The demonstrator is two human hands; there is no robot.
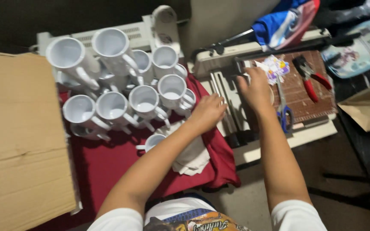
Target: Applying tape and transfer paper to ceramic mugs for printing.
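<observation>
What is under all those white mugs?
The white mugs stand stacked on a dark red cloth. Whatever lies beneath the cloth is covered, and so are the lower mugs' insides.

white mugs (120, 81) packed at 10 o'clock, cardboard box (18, 137) walling 9, scissors (283, 109) and pliers (311, 79) at 2, open red cloth (103, 164) at 7

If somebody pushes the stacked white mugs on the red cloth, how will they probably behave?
The stacked white mugs look like glazed ceramic, so probably stiff, fairly heavy and breakable. The upper ones lie tilted on those below, so a push would likely make them slide or tumble. The red cloth under them is soft and creased, so it may bunch and shake the pile.
</observation>
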